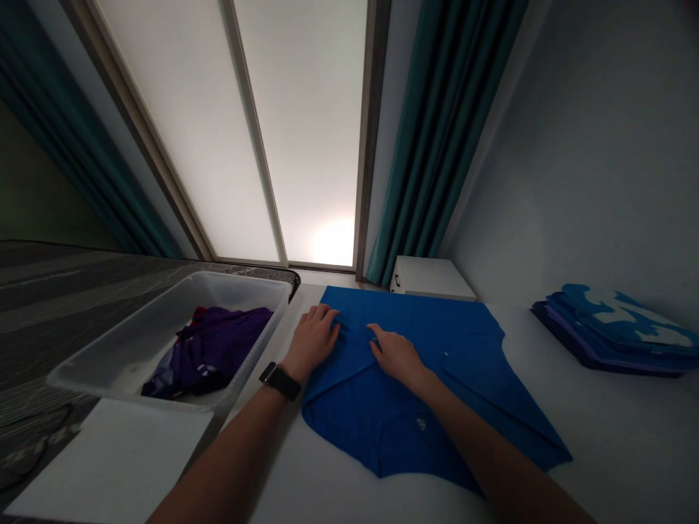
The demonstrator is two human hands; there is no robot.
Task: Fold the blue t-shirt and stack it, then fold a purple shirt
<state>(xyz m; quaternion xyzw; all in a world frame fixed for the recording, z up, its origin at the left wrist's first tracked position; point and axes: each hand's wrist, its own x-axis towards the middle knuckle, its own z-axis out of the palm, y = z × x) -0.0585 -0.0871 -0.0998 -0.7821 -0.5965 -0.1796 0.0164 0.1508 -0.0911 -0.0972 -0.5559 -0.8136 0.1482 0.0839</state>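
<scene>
A blue T-shirt (420, 313) is spread over the white table, its neckline and a small pale logo toward me. On its left side the fabric is folded inward, leaving a slanting crease. My left hand (315, 336), with a dark watch on the wrist, lies at the shirt's left edge, fingers spread on the cloth. Over the middle-left of the shirt, my right hand (397, 356) touches the fabric near the folded part. Its thumb and a finger point left with a small gap between them; the other fingers are partly hidden.
Left of the table, a translucent plastic bin (240, 287) holds purple and dark clothing (226, 346). A stack of folded clothes (617, 331) sits at the right by the wall. Behind the table stand a white cabinet (434, 275) and teal curtains (431, 138).
</scene>
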